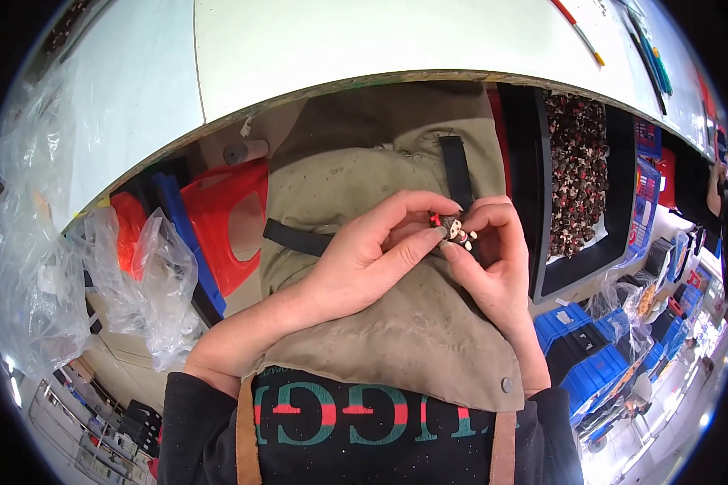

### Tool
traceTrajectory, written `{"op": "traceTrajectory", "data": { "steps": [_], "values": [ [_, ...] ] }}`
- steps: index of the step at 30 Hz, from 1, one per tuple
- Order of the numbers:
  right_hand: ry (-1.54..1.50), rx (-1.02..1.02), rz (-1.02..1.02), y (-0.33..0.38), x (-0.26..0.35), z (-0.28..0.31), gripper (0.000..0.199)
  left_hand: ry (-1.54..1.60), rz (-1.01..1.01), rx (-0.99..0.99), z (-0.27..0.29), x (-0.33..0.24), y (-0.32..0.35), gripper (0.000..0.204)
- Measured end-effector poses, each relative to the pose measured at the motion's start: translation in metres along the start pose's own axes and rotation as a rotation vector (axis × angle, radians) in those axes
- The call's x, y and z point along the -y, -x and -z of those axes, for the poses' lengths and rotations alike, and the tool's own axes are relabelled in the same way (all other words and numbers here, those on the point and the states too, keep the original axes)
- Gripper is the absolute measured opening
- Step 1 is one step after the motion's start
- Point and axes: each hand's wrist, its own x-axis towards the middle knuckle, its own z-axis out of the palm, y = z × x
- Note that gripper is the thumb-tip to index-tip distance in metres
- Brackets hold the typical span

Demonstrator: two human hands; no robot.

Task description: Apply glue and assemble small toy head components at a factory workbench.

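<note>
Room: pale curved worktop [380,40] above; black tray [578,267] of small figures at the right; clear plastic bags [137,283] left.
Thing: tiny brown-and-red toy figure [455,229] over the khaki apron [404,331], long axis roughly level.
Hands: left hand [364,259] and right hand [493,259], fingers pinched onto it.

white worktable [380,36] | red stool [226,218] | blue crates [578,356] | clear plastic bags [32,267]

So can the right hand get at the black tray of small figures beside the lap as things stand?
Probably yes: the black tray lies just beyond the right hand with nothing between them, though that hand, like the left hand, is pinching a small figure.
</note>
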Motion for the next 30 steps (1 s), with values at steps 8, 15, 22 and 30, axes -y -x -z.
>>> {"op": "traceTrajectory", "data": {
  "steps": [8, 15, 22, 30],
  "values": [
    [0.156, 0.024, 0.017, 0.005, 0.033, -0.014, 0.028, -0.407, 0.025, 0.003, -0.006, -0.027, 0.012, 0.031],
    [0.082, 0.063, -0.071, -0.005, -0.001, -0.001, 0.027, -0.405, 0.028, -0.056, -0.002, 0.008, -0.008, 0.03],
    [0.111, 0.069, -0.121, -0.009, 0.002, 0.001, 0.026, -0.465, -0.056, -0.104, -0.002, 0.014, -0.012, 0.031],
    [-0.049, 0.115, -0.147, -0.01, -0.005, 0.001, 0.023, -0.356, -0.025, -0.038, 0.001, 0.012, -0.013, 0.032]
  ]
}}
